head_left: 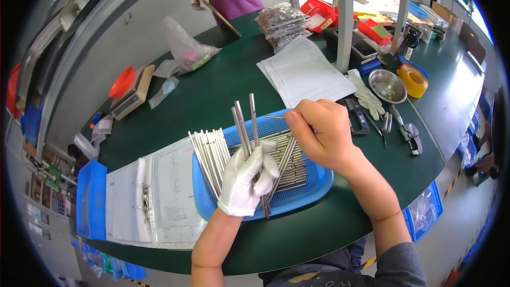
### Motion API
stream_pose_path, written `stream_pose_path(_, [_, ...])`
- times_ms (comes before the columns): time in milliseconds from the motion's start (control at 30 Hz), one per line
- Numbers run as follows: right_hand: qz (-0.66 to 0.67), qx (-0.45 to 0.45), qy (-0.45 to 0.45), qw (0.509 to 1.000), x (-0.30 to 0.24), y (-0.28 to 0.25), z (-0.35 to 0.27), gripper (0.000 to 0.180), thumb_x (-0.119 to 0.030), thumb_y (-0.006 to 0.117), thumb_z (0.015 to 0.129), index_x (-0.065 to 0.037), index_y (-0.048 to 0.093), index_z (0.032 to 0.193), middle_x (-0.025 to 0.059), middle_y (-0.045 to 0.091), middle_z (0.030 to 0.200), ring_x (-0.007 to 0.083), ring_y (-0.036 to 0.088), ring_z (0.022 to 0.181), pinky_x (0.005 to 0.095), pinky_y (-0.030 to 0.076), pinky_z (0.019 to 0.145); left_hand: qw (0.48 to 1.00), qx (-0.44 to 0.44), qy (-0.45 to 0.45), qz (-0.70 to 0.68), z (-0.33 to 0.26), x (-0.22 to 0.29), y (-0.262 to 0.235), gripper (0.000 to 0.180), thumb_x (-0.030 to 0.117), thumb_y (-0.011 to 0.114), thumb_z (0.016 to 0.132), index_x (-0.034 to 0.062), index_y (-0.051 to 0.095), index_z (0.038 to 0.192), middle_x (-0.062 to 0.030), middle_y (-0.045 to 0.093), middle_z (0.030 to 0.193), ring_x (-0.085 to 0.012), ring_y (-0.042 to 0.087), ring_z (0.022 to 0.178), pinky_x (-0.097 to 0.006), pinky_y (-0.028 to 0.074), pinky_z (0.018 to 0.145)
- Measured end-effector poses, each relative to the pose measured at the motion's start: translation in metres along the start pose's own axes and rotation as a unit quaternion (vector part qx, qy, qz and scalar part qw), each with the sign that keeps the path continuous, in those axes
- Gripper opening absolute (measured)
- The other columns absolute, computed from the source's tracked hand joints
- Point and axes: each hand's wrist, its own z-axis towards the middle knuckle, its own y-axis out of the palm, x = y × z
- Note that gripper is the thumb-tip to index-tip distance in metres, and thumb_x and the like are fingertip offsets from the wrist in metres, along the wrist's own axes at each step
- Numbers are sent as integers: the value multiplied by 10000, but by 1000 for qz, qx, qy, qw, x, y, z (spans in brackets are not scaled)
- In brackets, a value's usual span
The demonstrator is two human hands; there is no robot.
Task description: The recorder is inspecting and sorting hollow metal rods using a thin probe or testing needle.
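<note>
Head view. The left hand (246, 180), in a white cloth glove, is closed around a small bundle of thin silver metal rods (245, 122) that fan upward above the shallow blue perforated plastic tray (313, 188) on the dark green table (223, 90). The bare right hand (321, 135) pinches one slim rod tip over the tray. More rods (211, 157) lie across the tray's left rim; an open white ring binder (154, 202) lies just left of the tray.
</note>
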Motion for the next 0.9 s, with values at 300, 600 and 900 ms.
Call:
stream_pose_path(300, [13,-18,11,1000,6,15,-1,221,-80,703,851,-65,545,698,94,498,518,288,482,423,381,355,419,998,13,-54,13,-7,-2,3,297,226,439,1070,10,577,1221,-62,599,708,-41,322,403,-213,278,401])
stream_pose_path(600, [12,-27,6,1000,3,6,2,253,-56,696,829,-73,517,653,83,480,503,282,447,408,376,337,417,998,-30,-43,-35,-8,-5,-1,332,204,434,1071,-49,556,1247,-107,633,743,-45,340,428,-198,267,412])
stream_pose_path(900, [11,-19,-3,1000,5,7,0,271,-58,698,820,-76,501,635,80,472,492,281,438,400,377,329,412,999,2,-47,14,-8,-5,1,300,237,435,1071,13,581,1209,-44,558,653,-39,314,386,-210,267,370])
